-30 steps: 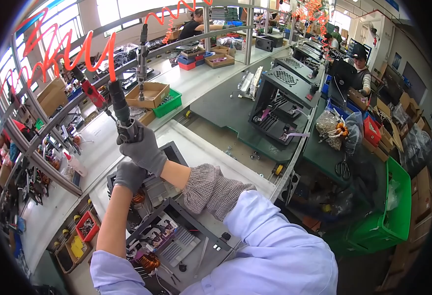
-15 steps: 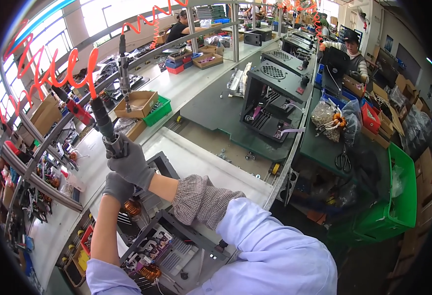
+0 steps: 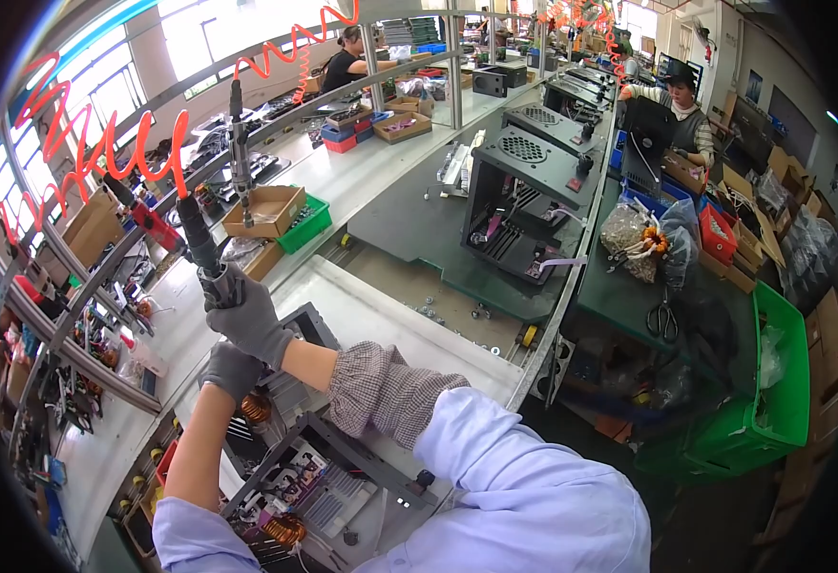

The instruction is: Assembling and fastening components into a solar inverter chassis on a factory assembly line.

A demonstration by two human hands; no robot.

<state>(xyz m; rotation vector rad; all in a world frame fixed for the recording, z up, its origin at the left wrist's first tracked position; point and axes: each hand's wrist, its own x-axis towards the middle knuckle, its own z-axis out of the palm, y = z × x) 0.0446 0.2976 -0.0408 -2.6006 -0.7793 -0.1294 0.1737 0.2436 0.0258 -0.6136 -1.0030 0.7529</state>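
My right hand (image 3: 251, 320), in a grey glove, is wrapped round the grip of a black power screwdriver (image 3: 203, 244), which hangs upright from an orange coiled hose (image 3: 157, 158). Just below it, my left hand (image 3: 232, 370), gloved too, has its fingers curled down; their tips and anything in them are hidden. Under the hands lies a dark open metal case (image 3: 312, 327), mostly covered by my arms. Nearer to me sits a second dark case (image 3: 362, 454) with circuit parts, a heatsink and a copper-wound coil (image 3: 283, 530) inside.
Upright black cases (image 3: 529, 196) stand farther along the line. Left are a cardboard box (image 3: 266, 210), a green bin (image 3: 306, 225), a red screwdriver (image 3: 152, 227) and a metal rail. Right, a bench holds scissors (image 3: 663, 321) and bagged parts; a large green crate (image 3: 782, 382) and a co-worker (image 3: 681, 110) are beyond.
My hands stay together on and below the screwdriver, with only a slight shift. The near case appears a little farther left. The co-worker at right has moved a hand slightly.
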